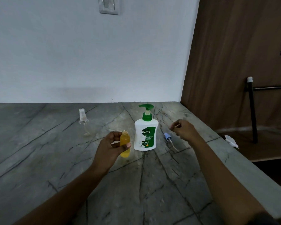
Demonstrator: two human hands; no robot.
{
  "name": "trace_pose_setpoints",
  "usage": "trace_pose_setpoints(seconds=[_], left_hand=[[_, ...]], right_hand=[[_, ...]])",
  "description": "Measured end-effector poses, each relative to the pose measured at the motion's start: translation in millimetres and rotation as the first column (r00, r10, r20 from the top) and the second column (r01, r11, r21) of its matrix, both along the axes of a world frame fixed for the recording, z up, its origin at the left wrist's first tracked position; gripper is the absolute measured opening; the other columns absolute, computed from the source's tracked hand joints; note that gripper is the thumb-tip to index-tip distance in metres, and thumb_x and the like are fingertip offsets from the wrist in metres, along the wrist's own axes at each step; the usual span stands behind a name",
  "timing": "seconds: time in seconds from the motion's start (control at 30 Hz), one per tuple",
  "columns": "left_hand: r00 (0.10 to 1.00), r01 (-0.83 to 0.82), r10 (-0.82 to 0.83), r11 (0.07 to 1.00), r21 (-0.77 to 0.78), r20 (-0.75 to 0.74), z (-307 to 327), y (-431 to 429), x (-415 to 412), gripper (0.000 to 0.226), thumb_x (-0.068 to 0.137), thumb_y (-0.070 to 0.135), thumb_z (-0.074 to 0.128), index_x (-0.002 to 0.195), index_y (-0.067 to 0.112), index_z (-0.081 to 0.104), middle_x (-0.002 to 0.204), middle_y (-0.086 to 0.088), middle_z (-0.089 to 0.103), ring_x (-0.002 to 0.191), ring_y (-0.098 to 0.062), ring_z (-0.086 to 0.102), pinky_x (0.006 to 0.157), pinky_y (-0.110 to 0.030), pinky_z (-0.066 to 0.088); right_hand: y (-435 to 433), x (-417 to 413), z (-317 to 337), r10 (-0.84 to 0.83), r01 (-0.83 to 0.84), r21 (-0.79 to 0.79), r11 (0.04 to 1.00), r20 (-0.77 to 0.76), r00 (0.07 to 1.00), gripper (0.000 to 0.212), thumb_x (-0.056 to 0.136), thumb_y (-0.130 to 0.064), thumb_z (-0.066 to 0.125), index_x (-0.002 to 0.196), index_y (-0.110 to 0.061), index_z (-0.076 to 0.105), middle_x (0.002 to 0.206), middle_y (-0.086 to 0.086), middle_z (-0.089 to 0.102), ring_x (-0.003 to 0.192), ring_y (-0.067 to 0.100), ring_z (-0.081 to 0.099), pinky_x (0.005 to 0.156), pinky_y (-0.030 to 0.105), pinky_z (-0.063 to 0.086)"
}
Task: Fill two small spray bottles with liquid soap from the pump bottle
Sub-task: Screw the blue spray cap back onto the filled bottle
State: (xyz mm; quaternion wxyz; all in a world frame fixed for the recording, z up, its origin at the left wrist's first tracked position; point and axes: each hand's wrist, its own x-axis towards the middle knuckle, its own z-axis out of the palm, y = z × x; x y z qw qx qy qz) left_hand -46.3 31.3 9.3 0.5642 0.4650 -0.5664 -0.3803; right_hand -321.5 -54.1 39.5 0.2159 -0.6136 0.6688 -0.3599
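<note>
My left hand (pixel 111 146) grips the uncapped small bottle (pixel 125 143) upright, neck up, just left of the standing pump bottle (pixel 145 135). Yellow soap fills it almost to the neck. My right hand (pixel 183 129) hovers with curled fingers above the blue sprayer cap (pixel 167 137) lying on the surface (pixel 39 143); I cannot tell whether it pinches anything.

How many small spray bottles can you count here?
2. The yellow-filled, uncapped small plastic bottle is in the left hand; the clear small bottle with a white spray top stands on the grey stone counter, back left.
</note>
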Motion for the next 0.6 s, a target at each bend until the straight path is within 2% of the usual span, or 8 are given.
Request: trace_pose_setpoints(seconds=[0.13, 0.2, 0.3, 0.37, 0.4, 0.43, 0.5, 0.6], left_hand=[[0.999, -0.004, 0.004, 1.000, -0.004, 0.045, -4, -2, 0, 0.034, 0.071, 0.009, 0.077, 0.098, 0.021, 0.061, 0.098, -0.002, 0.069, 0.087, -0.019, 0.068, 0.075, -0.038, 0.056], [0.999, -0.007, 0.007, 1.000, 0.000, 0.053, -4, -1, 0, 0.034, 0.071, 0.008, 0.077, 0.097, 0.021, 0.060, 0.097, -0.001, 0.070, 0.087, -0.019, 0.068, 0.073, -0.035, 0.056], [0.999, -0.007, 0.007, 1.000, 0.006, 0.041, -4, 0, 3, 0.033, 0.071, 0.006, 0.076, 0.097, 0.020, 0.059, 0.096, -0.002, 0.070, 0.088, -0.019, 0.068, 0.074, -0.035, 0.056], [1.000, 0.000, 0.000, 1.000, 0.015, 0.031, -2, -1, 7, 0.034, 0.071, 0.007, 0.077, 0.098, 0.019, 0.059, 0.097, -0.003, 0.070, 0.089, -0.019, 0.068, 0.076, -0.037, 0.056], [1.000, 0.005, -0.005, 1.000, 0.020, 0.028, -1, -1, 8, 0.035, 0.071, 0.007, 0.077, 0.098, 0.019, 0.059, 0.097, -0.003, 0.070, 0.089, -0.019, 0.068, 0.077, -0.037, 0.056], [1.000, 0.006, -0.007, 1.000, 0.023, 0.027, 0, -2, 9, 0.035, 0.071, 0.007, 0.077, 0.098, 0.020, 0.059, 0.097, -0.003, 0.070, 0.089, -0.018, 0.068, 0.077, -0.037, 0.056], [1.000, 0.007, -0.008, 1.000, 0.020, 0.022, 3, -2, 10, 0.036, 0.071, 0.008, 0.077, 0.099, 0.021, 0.058, 0.097, -0.002, 0.071, 0.089, -0.017, 0.068, 0.077, -0.036, 0.056], [1.000, 0.019, -0.019, 1.000, 0.004, -0.001, 9, -1, 8, 0.037, 0.070, 0.008, 0.077, 0.100, 0.019, 0.059, 0.097, -0.002, 0.071, 0.088, -0.018, 0.068, 0.075, -0.034, 0.055]], right_hand=[[-4, 13, -10, 0.080, -0.020, 0.185, 0.983, -0.323, 0.943, 0.049, 0.086, -0.043, 0.066, 0.117, -0.007, 0.054, 0.111, 0.009, 0.059, 0.104, 0.024, 0.056, 0.070, 0.025, 0.035], [-5, 18, -13, 0.087, -0.018, 0.181, 0.983, -0.383, 0.920, 0.042, 0.090, -0.036, 0.062, 0.116, -0.004, 0.056, 0.116, 0.013, 0.061, 0.105, 0.026, 0.057, 0.068, 0.024, 0.032], [-3, 19, -10, 0.071, 0.012, 0.223, 0.975, -0.361, 0.930, 0.035, 0.088, -0.032, 0.063, 0.100, 0.001, 0.067, 0.100, 0.016, 0.068, 0.087, 0.025, 0.062, 0.057, 0.024, 0.036], [4, 17, 0, 0.020, 0.008, 0.225, 0.974, -0.121, 0.992, 0.027, 0.087, -0.024, 0.067, 0.085, 0.003, 0.067, 0.081, 0.016, 0.067, 0.064, 0.023, 0.059, 0.051, 0.020, 0.041], [10, 15, 7, -0.006, -0.016, 0.223, 0.975, 0.097, 0.995, 0.022, 0.087, -0.017, 0.067, 0.080, 0.004, 0.065, 0.077, 0.016, 0.064, 0.057, 0.021, 0.056, 0.048, 0.020, 0.045], [17, 14, 15, -0.016, -0.057, 0.210, 0.976, 0.331, 0.944, 0.018, 0.088, -0.010, 0.065, 0.078, 0.004, 0.062, 0.077, 0.016, 0.062, 0.056, 0.021, 0.055, 0.048, 0.022, 0.049], [39, 16, 35, 0.014, -0.136, 0.134, 0.982, 0.661, 0.750, 0.013, 0.092, -0.005, 0.059, 0.081, 0.002, 0.060, 0.080, 0.013, 0.062, 0.062, 0.020, 0.060, 0.055, 0.025, 0.057], [66, 26, 64, 0.140, -0.197, -0.053, 0.979, 0.879, 0.456, 0.010, 0.094, -0.007, 0.055, 0.087, -0.001, 0.061, 0.078, 0.011, 0.067, 0.066, 0.017, 0.070, 0.057, 0.022, 0.058]])
